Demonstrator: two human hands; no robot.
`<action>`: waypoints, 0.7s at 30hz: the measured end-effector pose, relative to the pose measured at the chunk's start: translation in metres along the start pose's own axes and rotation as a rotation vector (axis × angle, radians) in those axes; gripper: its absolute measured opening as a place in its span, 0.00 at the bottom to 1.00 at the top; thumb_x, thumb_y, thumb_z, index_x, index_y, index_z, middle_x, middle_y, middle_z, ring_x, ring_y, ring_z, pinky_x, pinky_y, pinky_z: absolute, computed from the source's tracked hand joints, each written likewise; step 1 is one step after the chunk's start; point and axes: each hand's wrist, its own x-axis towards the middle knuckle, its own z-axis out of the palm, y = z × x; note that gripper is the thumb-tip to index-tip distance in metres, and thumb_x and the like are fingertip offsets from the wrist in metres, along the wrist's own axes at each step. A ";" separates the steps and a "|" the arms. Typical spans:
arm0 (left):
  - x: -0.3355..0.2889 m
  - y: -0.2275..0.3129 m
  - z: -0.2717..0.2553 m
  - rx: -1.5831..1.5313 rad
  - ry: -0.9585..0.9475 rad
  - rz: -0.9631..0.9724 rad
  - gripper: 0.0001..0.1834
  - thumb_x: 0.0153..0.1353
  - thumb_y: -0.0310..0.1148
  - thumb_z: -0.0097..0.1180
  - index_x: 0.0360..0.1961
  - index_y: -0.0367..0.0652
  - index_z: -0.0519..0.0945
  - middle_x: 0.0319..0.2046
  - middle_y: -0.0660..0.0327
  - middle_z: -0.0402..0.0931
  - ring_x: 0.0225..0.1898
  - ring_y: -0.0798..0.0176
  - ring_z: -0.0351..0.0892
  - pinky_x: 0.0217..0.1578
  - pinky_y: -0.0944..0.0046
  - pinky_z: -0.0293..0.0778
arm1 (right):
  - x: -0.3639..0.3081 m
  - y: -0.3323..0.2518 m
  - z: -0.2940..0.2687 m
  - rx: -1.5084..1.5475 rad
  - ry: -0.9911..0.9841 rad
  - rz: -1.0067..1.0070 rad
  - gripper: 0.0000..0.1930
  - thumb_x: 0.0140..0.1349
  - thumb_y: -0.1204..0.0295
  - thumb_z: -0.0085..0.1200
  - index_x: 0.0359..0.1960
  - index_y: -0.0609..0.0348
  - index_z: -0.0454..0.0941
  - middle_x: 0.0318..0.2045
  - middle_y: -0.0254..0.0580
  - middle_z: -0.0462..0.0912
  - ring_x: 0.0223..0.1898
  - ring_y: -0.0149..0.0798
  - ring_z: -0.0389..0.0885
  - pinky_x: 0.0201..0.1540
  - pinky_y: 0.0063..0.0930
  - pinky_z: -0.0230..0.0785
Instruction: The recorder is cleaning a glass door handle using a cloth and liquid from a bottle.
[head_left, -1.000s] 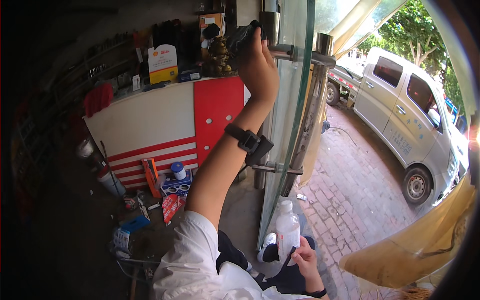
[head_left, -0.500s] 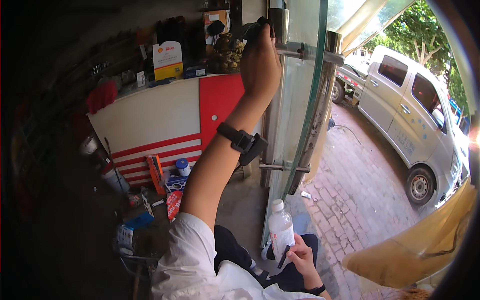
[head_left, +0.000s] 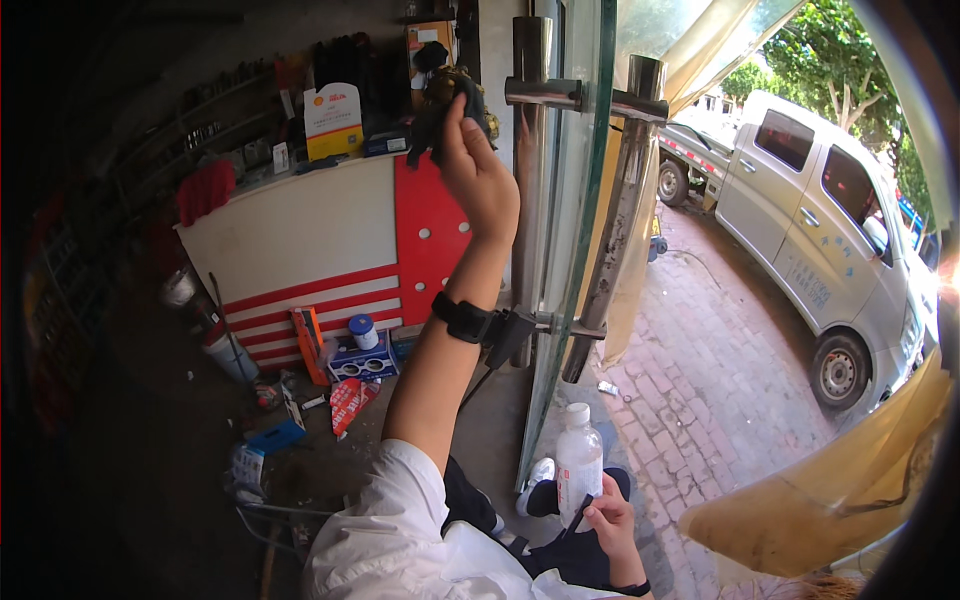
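My left hand (head_left: 482,185) is raised to the left of a glass door, its fingers closed on a crumpled dark cloth (head_left: 430,135). The hand is apart from the door's long metal bar handle (head_left: 530,180), which has crosspieces through the glass (head_left: 585,200). Low down, my right hand (head_left: 612,515) grips a clear plastic bottle (head_left: 580,460) with a white cap and a pale label. The bottle stands nearly upright, to the right of the door's lower edge. A narrow black piece (head_left: 578,512) shows between the right fingers and the bottle; what it is, I cannot make out.
Inside stands a red and white counter (head_left: 300,235) with boxes on top. Boxes, a blue-lidded tub (head_left: 362,328) and litter lie on the floor before it. Outside, a silver pickup truck (head_left: 790,200) is parked on brick paving. A tan sheet (head_left: 820,490) hangs at right.
My left hand has moved left and down with the dark cloth, away from the door handle. The glass door has shifted left. The right hand and bottle sit slightly further right.
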 end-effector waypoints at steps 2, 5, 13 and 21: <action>-0.004 0.000 0.009 -0.015 -0.098 0.026 0.19 0.75 0.36 0.37 0.59 0.41 0.73 0.47 0.55 0.79 0.45 0.65 0.78 0.45 0.66 0.70 | -0.005 0.000 -0.003 0.004 0.040 0.065 0.08 0.58 0.74 0.61 0.26 0.65 0.79 0.63 0.56 0.67 0.64 0.47 0.65 0.65 0.39 0.53; 0.004 -0.013 0.025 -0.012 -0.200 0.084 0.19 0.75 0.37 0.37 0.60 0.42 0.72 0.44 0.58 0.79 0.44 0.68 0.76 0.48 0.67 0.69 | -0.008 -0.002 -0.011 -0.034 0.044 0.060 0.08 0.58 0.73 0.61 0.25 0.65 0.78 0.63 0.55 0.67 0.63 0.47 0.65 0.65 0.39 0.53; 0.065 -0.035 0.022 -0.214 -0.466 -0.092 0.21 0.75 0.43 0.38 0.45 0.36 0.77 0.36 0.60 0.79 0.41 0.65 0.76 0.47 0.66 0.69 | 0.010 0.003 -0.006 0.008 0.023 0.070 0.04 0.58 0.77 0.61 0.27 0.65 0.80 0.63 0.57 0.66 0.64 0.49 0.66 0.64 0.39 0.55; 0.041 -0.028 0.017 -0.296 -0.467 -0.143 0.25 0.68 0.49 0.53 0.55 0.39 0.71 0.42 0.59 0.77 0.47 0.64 0.74 0.52 0.64 0.67 | 0.014 0.002 0.007 0.056 -0.054 0.040 0.04 0.58 0.77 0.61 0.28 0.64 0.81 0.64 0.58 0.65 0.64 0.49 0.66 0.65 0.41 0.55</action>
